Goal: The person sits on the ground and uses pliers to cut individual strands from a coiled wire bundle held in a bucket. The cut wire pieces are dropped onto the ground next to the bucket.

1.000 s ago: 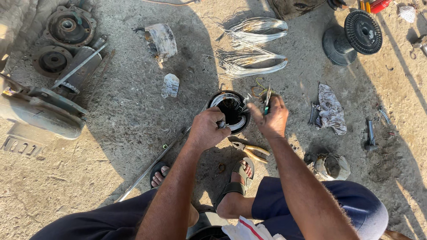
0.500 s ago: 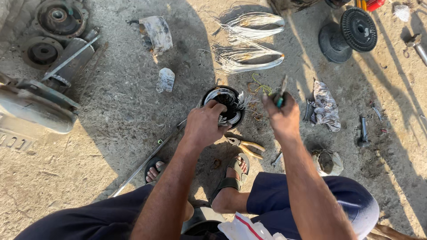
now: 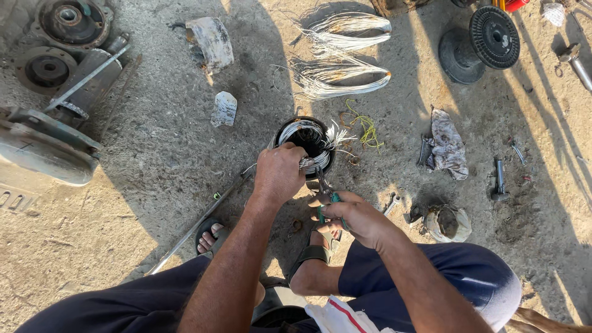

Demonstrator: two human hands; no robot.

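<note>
Left hand (image 3: 279, 174) is gripping the near rim of a round black motor shell (image 3: 306, 140), wire strands (image 3: 320, 134) spilling from it. Right hand (image 3: 353, 217) is clasping green-handled pliers (image 3: 325, 196) just below the shell. Two wire bundles (image 3: 342, 52) are lying beyond on sandy ground (image 3: 154, 160).

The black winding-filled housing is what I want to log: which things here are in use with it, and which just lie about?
In use:
left hand on black housing
right hand holding green-handled pliers

Lying about:
wire bundles
rag
black spool
metal rod
</note>
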